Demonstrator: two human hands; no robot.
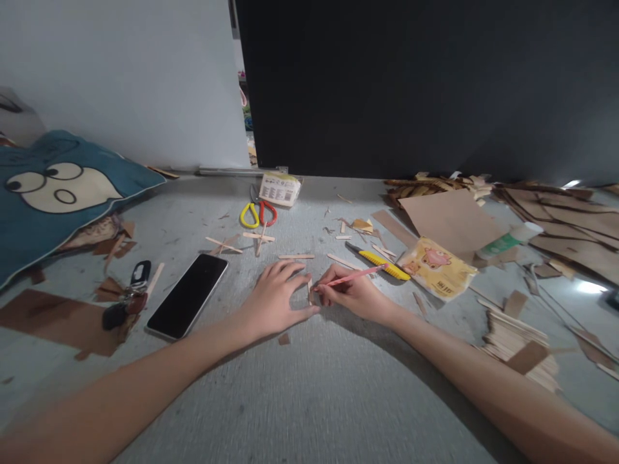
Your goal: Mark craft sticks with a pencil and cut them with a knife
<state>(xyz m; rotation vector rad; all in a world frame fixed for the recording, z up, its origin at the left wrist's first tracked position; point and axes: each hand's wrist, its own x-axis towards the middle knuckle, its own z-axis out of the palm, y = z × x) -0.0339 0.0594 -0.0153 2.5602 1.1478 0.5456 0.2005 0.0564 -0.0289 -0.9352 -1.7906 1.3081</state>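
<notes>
My left hand (276, 298) lies on the table, its forefinger and thumb spanning a short wooden craft stick (310, 292) and steadying it at both ends. In my right hand (360, 298) is a pink pencil (355, 276), gripped like a pen with its lower end close to that stick. Beyond the fingers another craft stick (296, 257) lies crosswise. Sticks joined into a cross (260, 238) rest farther back, next to a second crossed group (224, 245). A yellow utility knife (384, 264) lies just past my right hand.
A black phone (187, 296) and keys (126, 301) lie left, near a blue cushion (82, 187). Scissors (258, 214) touch a white packet at the back. Right are a yellow tissue pack (438, 267), glue stick (510, 240), cardboard (449, 216) and a craft-stick pile (515, 341).
</notes>
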